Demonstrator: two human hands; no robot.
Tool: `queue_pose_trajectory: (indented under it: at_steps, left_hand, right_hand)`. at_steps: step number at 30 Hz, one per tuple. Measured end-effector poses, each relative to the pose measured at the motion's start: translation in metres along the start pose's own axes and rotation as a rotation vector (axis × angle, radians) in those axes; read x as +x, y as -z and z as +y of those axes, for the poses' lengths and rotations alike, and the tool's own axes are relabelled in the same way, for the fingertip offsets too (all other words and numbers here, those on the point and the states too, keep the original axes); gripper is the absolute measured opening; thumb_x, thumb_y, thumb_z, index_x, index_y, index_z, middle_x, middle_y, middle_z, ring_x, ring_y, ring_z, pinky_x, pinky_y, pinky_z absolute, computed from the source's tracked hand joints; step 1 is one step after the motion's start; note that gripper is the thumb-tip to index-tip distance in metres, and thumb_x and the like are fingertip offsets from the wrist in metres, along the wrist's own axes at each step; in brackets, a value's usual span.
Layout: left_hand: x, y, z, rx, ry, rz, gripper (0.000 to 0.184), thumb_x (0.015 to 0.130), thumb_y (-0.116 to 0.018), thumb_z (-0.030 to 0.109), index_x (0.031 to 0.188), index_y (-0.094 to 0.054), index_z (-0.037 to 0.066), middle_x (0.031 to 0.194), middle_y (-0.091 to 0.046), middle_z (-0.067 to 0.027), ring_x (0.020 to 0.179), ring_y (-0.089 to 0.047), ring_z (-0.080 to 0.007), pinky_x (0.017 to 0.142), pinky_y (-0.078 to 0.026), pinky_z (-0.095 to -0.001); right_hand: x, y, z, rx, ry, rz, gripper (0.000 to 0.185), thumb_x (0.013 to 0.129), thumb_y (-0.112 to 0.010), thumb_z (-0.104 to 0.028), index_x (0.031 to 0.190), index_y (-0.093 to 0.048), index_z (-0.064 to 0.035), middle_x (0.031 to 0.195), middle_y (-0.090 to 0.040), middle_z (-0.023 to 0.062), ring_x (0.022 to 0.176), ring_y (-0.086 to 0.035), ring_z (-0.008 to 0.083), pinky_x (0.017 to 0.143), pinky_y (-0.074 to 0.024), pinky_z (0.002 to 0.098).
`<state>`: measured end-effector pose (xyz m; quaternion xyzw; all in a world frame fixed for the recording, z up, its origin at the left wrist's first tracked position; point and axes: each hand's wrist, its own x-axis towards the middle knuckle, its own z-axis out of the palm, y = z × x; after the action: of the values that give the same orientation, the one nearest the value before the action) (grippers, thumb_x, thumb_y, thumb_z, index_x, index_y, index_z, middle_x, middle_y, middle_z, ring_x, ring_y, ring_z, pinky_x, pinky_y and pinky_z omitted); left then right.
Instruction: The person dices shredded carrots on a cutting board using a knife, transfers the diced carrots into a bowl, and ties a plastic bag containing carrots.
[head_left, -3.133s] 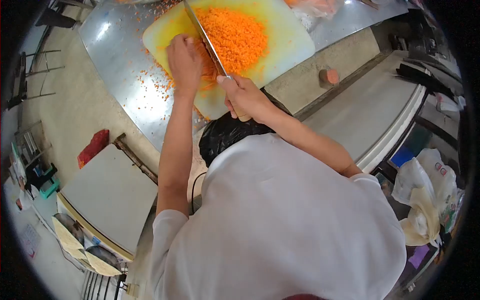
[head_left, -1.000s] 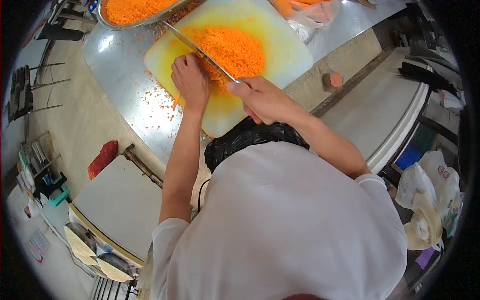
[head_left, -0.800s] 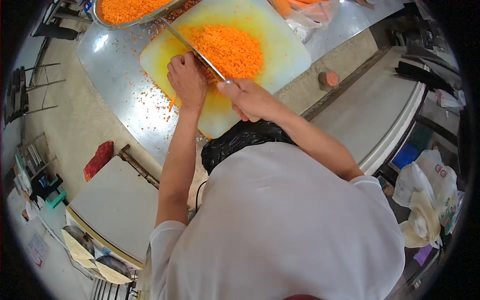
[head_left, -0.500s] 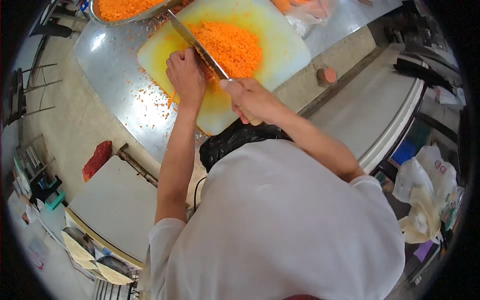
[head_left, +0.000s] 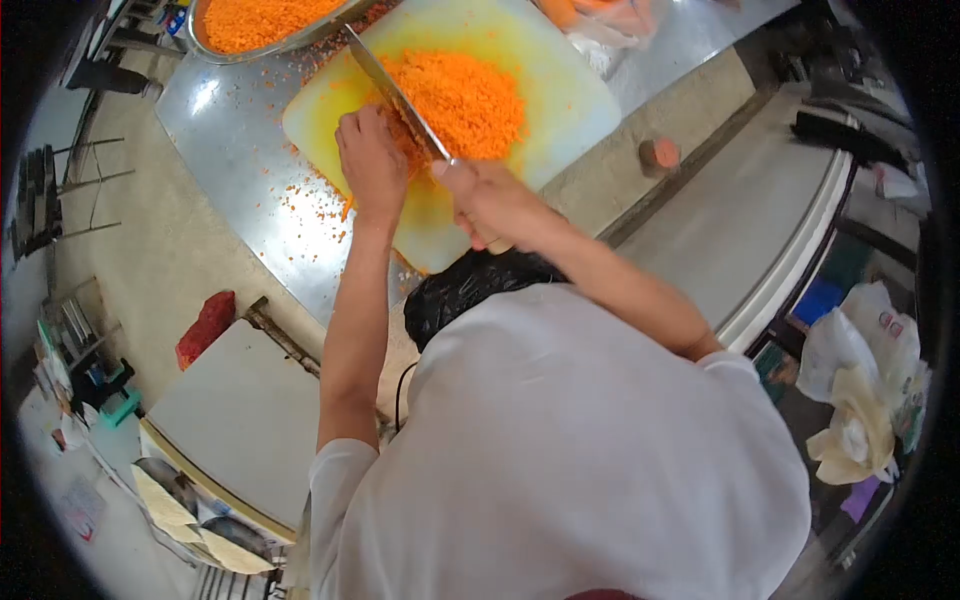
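My right hand (head_left: 490, 205) is wrapped round the wooden handle of a long knife (head_left: 400, 97), whose blade slants up and left over the board. Fingers bent, my left hand (head_left: 372, 160) rests close to the left side of the blade, on thin orange carrot strips (head_left: 347, 207) that stick out beneath it. To the right of the blade lies a heap of finely chopped carrot (head_left: 465, 105). Both hands are over a white, yellow-stained cutting board (head_left: 570, 125).
A metal tray (head_left: 285, 43) of chopped carrot stands at the top left. At the top is a plastic bag (head_left: 620, 25) with carrots. Orange bits are scattered on the steel table (head_left: 225, 150). A black plastic bag (head_left: 470, 295) hangs at the near edge.
The knife blade has tilted and shifted slightly between frames, with my right hand still on its handle. My left hand has stayed beside it. Less of the carrot strips shows under my left hand.
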<state>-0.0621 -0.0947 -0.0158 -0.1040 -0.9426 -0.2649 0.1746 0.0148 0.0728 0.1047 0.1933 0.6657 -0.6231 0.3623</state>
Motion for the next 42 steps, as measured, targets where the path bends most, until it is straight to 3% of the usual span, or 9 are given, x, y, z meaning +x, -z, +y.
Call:
queue_pose_trajectory:
  at_steps: [5,9,13,17,28,29,34,38,42]
  left_hand:
    - [-0.004,0.003,0.0,0.034,-0.064,-0.099,0.032,0.083,-0.064,-0.002,0.114,-0.062,0.003,0.106,-0.055,-0.0168,0.101,-0.054,-0.0386,0.089,-0.046,-0.0489]
    - [-0.005,0.002,-0.004,0.069,-0.077,-0.086,0.032,0.082,-0.065,-0.001,0.113,-0.062,0.003,0.107,-0.055,-0.0171,0.102,-0.054,-0.0389,0.089,-0.046,-0.0486]
    - [-0.003,-0.001,-0.003,0.043,-0.08,-0.075,0.029,0.082,-0.065,0.0,0.111,-0.063,0.004,0.106,-0.055,-0.0173,0.101,-0.054,-0.0387,0.089,-0.046,-0.0489]
    - [-0.007,0.007,0.0,0.047,-0.063,-0.123,0.026,0.085,-0.063,0.002,0.111,-0.063,0.004,0.107,-0.055,-0.0173,0.101,-0.053,-0.038,0.089,-0.046,-0.0489]
    - [-0.001,0.004,0.003,0.06,-0.014,-0.118,0.021,0.092,-0.06,0.004,0.113,-0.062,0.003,0.105,-0.056,-0.0184,0.101,-0.054,-0.0395,0.089,-0.045,-0.0499]
    - [0.0,0.003,0.002,-0.013,-0.021,-0.086,0.019,0.094,-0.06,0.005,0.113,-0.062,0.002,0.105,-0.056,-0.0189,0.1,-0.054,-0.04,0.089,-0.045,-0.05]
    - [0.008,0.01,-0.018,-0.056,0.049,0.094,0.018,0.102,-0.056,0.012,0.112,-0.064,0.0,0.106,-0.059,-0.0221,0.1,-0.054,-0.0422,0.088,-0.045,-0.0498]
    - [0.012,0.009,-0.016,0.07,0.027,-0.09,0.019,0.099,-0.057,0.013,0.109,-0.068,0.0,0.101,-0.062,-0.0216,0.094,-0.058,-0.0404,0.084,-0.047,-0.0505]
    - [0.009,0.005,-0.02,0.095,-0.009,-0.074,0.019,0.096,-0.058,0.011,0.108,-0.069,0.001,0.097,-0.062,-0.0194,0.09,-0.059,-0.039,0.081,-0.047,-0.0505]
  right_hand:
    - [0.008,-0.005,0.029,-0.019,0.136,-0.032,0.055,0.108,-0.046,-0.051,0.086,-0.056,-0.0024,0.06,-0.055,0.0059,0.045,-0.055,0.0172,0.042,-0.0443,0.0347]
    - [-0.013,0.008,-0.015,-0.045,-0.037,-0.06,0.046,0.109,-0.048,-0.045,0.098,-0.056,-0.0009,0.062,-0.055,0.0052,0.044,-0.053,0.0158,0.044,-0.0433,0.0336]
    - [0.001,-0.014,0.021,0.023,0.114,-0.057,0.051,0.108,-0.047,-0.047,0.085,-0.055,-0.0026,0.062,-0.055,0.0061,0.046,-0.054,0.0161,0.045,-0.0444,0.0338]
    - [-0.003,-0.003,-0.007,0.018,-0.011,-0.059,0.048,0.109,-0.045,-0.044,0.089,-0.056,-0.0019,0.057,-0.055,0.0077,0.043,-0.054,0.0173,0.041,-0.0426,0.0361]
    - [0.006,-0.032,0.036,0.135,0.111,-0.038,0.049,0.109,-0.044,-0.045,0.089,-0.055,-0.0024,0.061,-0.055,0.006,0.047,-0.055,0.0154,0.045,-0.0436,0.0332]
    - [0.015,-0.027,0.04,0.078,0.214,-0.035,0.049,0.109,-0.046,-0.046,0.09,-0.055,-0.0017,0.061,-0.055,0.006,0.046,-0.054,0.0149,0.045,-0.0437,0.033]
    - [-0.004,0.013,-0.005,-0.084,0.065,-0.012,0.052,0.107,-0.051,-0.051,0.088,-0.056,-0.0028,0.063,-0.056,0.0064,0.047,-0.056,0.016,0.041,-0.0426,0.0331]
    - [0.017,0.029,0.005,-0.21,0.153,-0.038,0.051,0.106,-0.052,-0.05,0.09,-0.058,-0.002,0.062,-0.056,0.0069,0.046,-0.056,0.0163,0.042,-0.0431,0.0335]
    - [0.015,0.024,-0.007,-0.295,0.173,-0.055,0.052,0.105,-0.053,-0.05,0.092,-0.062,-0.0008,0.061,-0.055,0.0083,0.048,-0.059,0.0196,0.046,-0.0479,0.0365]
